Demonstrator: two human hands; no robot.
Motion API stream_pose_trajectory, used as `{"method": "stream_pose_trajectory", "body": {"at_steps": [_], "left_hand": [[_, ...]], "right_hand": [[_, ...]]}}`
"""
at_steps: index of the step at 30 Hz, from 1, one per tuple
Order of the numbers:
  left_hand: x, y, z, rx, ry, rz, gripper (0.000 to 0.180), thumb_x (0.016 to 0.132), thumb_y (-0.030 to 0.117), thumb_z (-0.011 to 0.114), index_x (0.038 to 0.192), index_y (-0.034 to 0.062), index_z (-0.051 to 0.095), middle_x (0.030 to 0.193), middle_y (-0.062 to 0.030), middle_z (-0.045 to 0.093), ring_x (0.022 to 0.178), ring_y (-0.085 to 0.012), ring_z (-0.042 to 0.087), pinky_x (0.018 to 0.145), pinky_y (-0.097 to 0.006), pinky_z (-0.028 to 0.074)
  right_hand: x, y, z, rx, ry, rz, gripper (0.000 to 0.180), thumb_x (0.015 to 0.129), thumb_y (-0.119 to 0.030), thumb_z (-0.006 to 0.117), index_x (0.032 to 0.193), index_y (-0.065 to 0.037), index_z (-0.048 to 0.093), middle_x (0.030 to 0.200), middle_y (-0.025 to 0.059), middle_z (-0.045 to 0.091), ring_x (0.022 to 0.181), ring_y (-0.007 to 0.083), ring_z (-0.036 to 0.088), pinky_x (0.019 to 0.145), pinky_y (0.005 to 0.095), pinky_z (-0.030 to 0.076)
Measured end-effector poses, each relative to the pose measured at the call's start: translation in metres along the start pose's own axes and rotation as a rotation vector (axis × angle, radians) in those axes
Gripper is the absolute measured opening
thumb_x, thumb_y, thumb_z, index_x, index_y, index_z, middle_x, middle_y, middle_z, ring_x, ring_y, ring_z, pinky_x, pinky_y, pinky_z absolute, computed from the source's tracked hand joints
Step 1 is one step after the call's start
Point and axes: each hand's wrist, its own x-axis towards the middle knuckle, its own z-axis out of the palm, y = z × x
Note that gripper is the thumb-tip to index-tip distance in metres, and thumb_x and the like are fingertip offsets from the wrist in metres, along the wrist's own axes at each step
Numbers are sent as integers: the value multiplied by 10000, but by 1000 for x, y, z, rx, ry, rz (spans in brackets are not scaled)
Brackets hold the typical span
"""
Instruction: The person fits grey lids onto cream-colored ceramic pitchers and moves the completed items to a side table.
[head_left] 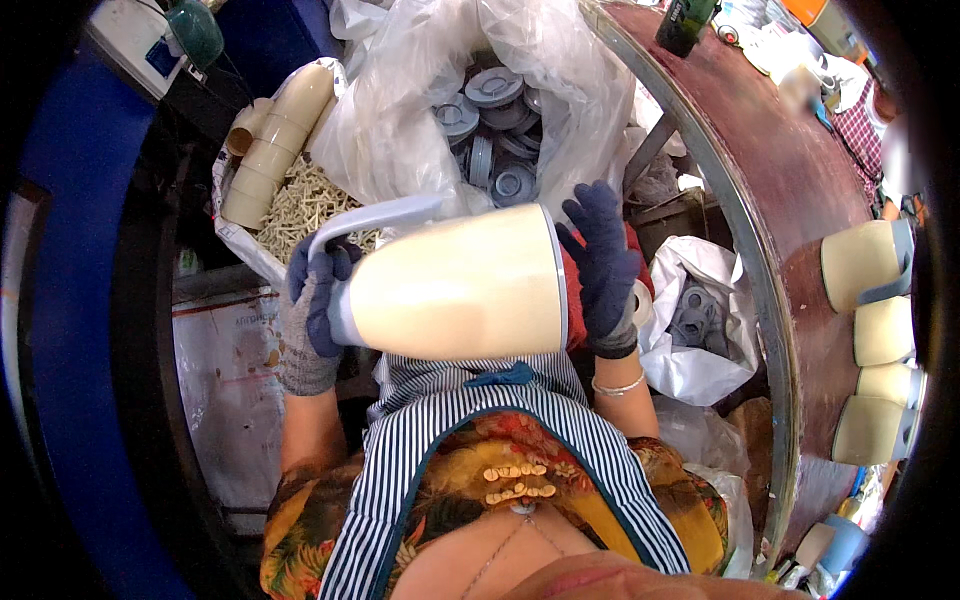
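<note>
A cream jug [460, 285] with a grey handle [375, 215] lies on its side in front of my apron, its wide base to the right. My left hand [318, 310], in a dark blue and grey glove, is closed around the narrow grey end where the handle joins. Beside the base rim, my right hand [603, 265] wears a matching glove and has its fingers spread and raised. Whether its palm touches the rim I cannot tell. Red cloth [574, 310] shows between the base and the right hand.
Ahead, a clear plastic bag [370, 110] holds several grey lids [495, 88]. A sack at the left has cream cylinders [275, 140] and small beige pieces [308, 205]. Grey parts [697, 318] fill a white bag at right. Several cream jugs [865, 265] stand on the brown table [770, 170].
</note>
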Motion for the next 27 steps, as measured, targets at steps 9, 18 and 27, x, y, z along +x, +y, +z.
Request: {"method": "stream_pose_trajectory", "body": {"at_steps": [9, 18, 27], "left_hand": [[26, -23, -38, 624, -313, 36, 376, 985, 251, 539, 1254, -10, 557, 1004, -69, 626, 842, -131, 592, 795, -267, 497], [45, 68, 102, 1049, -903, 709, 449, 830, 212, 620, 1231, 17, 566, 1102, -170, 620, 1056, -317, 586, 969, -390, 429], [18, 59, 142, 265, -625, 721, 612, 868, 214, 598, 1377, -67, 409, 1362, -205, 490, 1266, -301, 475, 1103, -409, 309]], "right_hand": [[-18, -42, 32, -539, -311, -567, 626, 909, -376, 517, 1398, 5, 431, 1441, 245, 406, 1343, 406, 380, 1125, 498, 263], [-19, -88, 15, -837, -80, -257, 586, 812, -316, 703, 1257, 27, 537, 1214, 190, 599, 1144, 276, 566, 1005, 383, 408], [-100, -229, -92, -718, 1074, -646, 205, 985, -260, 469, 928, -73, 528, 701, -32, 410, 624, 65, 394, 577, 210, 327]]}}
